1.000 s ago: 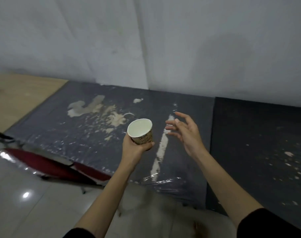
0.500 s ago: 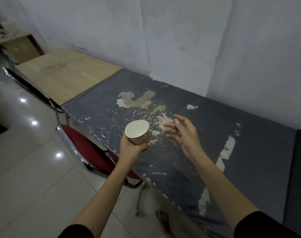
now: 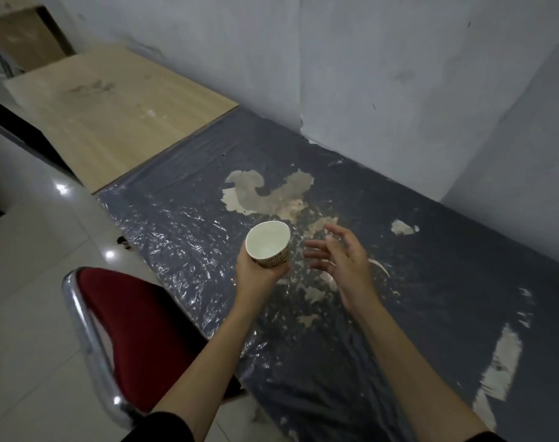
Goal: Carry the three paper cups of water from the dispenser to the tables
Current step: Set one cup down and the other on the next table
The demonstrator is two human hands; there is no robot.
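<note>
A white paper cup (image 3: pixel 268 243) with dark print on its side is held upright in my left hand (image 3: pixel 256 275), fingers wrapped around its lower wall. The cup hangs above a dark grey table (image 3: pixel 431 282) whose worn top shows pale peeled patches. My right hand (image 3: pixel 343 261) floats just to the right of the cup, fingers spread and empty, a small gap apart from it. Water inside the cup is hard to make out. No other cup and no dispenser are in view.
A red-seated chair (image 3: pixel 128 330) with a chrome frame stands at the dark table's front edge, below my left arm. A light wooden table (image 3: pixel 112 106) adjoins on the left. A grey wall (image 3: pixel 399 74) runs behind both. Glossy floor tiles (image 3: pixel 26 298) lie at the left.
The view has swung left along the tables and moved closer; the wooden table and red chair now show more. My left hand keeps the cup, my right hand stays open beside it.
</note>
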